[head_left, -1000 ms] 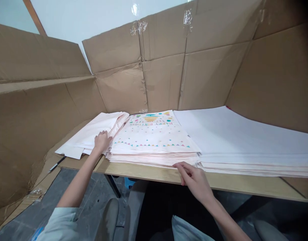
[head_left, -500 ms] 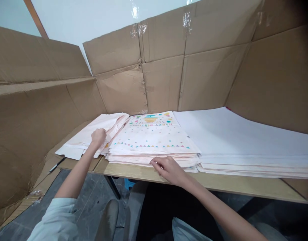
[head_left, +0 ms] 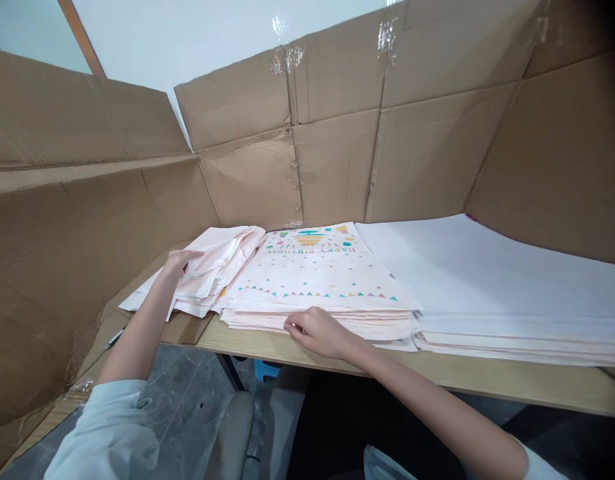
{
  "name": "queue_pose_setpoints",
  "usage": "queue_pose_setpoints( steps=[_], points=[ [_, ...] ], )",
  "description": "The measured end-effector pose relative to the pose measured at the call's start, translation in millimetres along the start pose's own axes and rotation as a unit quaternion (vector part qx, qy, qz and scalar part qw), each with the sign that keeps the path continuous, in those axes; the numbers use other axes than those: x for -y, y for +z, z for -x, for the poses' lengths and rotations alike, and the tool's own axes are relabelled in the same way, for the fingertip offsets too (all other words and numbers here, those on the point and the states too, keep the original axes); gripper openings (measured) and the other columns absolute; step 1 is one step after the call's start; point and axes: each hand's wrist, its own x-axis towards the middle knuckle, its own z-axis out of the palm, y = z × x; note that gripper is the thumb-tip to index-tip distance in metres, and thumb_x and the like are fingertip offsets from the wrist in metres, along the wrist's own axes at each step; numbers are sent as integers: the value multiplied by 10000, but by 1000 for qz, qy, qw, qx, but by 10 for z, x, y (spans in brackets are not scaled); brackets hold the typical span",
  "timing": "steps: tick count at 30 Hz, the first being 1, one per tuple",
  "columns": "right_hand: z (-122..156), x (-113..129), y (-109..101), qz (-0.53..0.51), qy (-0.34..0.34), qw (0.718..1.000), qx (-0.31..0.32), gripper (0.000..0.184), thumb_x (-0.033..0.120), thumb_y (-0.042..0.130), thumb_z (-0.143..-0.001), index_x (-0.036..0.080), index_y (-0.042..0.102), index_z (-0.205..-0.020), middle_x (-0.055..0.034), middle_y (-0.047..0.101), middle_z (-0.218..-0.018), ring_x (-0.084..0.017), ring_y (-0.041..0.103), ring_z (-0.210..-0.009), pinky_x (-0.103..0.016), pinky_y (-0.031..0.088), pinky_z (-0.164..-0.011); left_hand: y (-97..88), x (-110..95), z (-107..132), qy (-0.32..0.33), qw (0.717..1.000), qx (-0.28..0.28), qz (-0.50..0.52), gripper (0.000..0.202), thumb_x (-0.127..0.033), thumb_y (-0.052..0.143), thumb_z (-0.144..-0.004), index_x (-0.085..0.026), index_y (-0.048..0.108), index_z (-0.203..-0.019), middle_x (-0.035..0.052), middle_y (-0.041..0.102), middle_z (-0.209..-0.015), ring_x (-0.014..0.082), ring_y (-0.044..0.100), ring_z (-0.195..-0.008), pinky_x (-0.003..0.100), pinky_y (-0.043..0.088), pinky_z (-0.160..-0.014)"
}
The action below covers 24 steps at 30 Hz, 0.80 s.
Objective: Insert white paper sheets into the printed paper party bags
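Outstretched, the left hand (head_left: 180, 261) is held at a ruffled pile (head_left: 218, 261) toward the left end of the desk (head_left: 260, 342); the right hand (head_left: 315, 329) is loosely curled by the white, bunting-printed stack (head_left: 315, 275) at the front edge. Whether paper is gripped cannot be told.
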Motion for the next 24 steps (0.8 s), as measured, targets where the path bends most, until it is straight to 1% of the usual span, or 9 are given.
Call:
queue_pose_setpoints(
  steps=[3,7,11,13,15,18,20,22,24],
  points=[
    [-380,43,-5,17,-31,999,-6,278,224,338,-827,139,582,-725,-45,585,-664,-105,495,-597,-211,275,-567,-95,-124,-30,12,1000,8,-22,317,-249,692,-492,-110,651,-774,-40,393,-420,67,302,-398,204,218,-404],
    [-1097,135,45,53,-50,997,2,226,171,373,-785,118,590,-755,-80,602,-797,-142,542,-718,-221,327,-600,-239,-356,-99,107,984,-56,-132,256,-277,677,-546,-150,677,-768,3,548,-570,103,446,-529,217,345,-517],
    [-1715,288,300,124,-141,980,-70,310,128,366,-794,76,543,-1043,-122,530,-1107,-193,483,-1021,-279,378,-790,-348,-562,-197,157,962,-61,-217,222,-274,669,-571,-156,683,-759,40,621,-698,157,541,-711,235,403,-669],
    [-1915,357,463,169,-216,957,-94,370,117,350,-815,48,471,-1158,-135,441,-1232,-210,388,-1147,-326,343,-892,-383,-601,-221,168,956,-26,-241,231,-287,665,-582,-150,682,-767,47,627,-705,175,553,-738,249,409,-698],
    [-2052,398,581,207,-243,944,-81,370,100,312,-841,31,457,-1174,-144,421,-1252,-216,362,-1175,-362,307,-942,-412,-588,-192,176,955,31,-235,265,-306,658,-592,-137,677,-795,60,635,-756,186,560,-770,259,416,-714],
    [-2189,401,605,238,-213,947,-31,341,73,286,-848,48,522,-1093,-138,508,-1151,-212,470,-1066,-373,343,-908,-480,-497,-38,187,962,149,-133,432,-374,617,-642,-120,619,-992,88,619,-959,186,559,-867,261,430,-753],
    [-2262,382,533,228,-194,954,-4,328,104,299,-855,94,553,-1063,-117,546,-1095,-208,517,-1001,-351,394,-840,-565,-406,94,207,951,219,-71,532,-444,553,-694,-138,537,-1128,95,557,-1113,180,530,-972,262,423,-809],
    [-2336,367,435,197,-168,966,13,318,180,320,-866,160,568,-1065,-96,562,-1070,-214,533,-980,-333,425,-777,-678,-289,189,237,933,255,-89,553,-476,498,-724,-176,484,-1189,80,481,-1223,182,469,-1082,272,387,-883],
    [-2408,366,347,166,-137,976,21,302,255,356,-858,205,584,-1049,-89,570,-1052,-228,542,-964,-327,435,-736,-789,-137,214,264,906,279,-180,598,-452,527,-695,-207,437,-1234,58,399,-1302,190,390,-1169,280,331,-947]
  ],
)
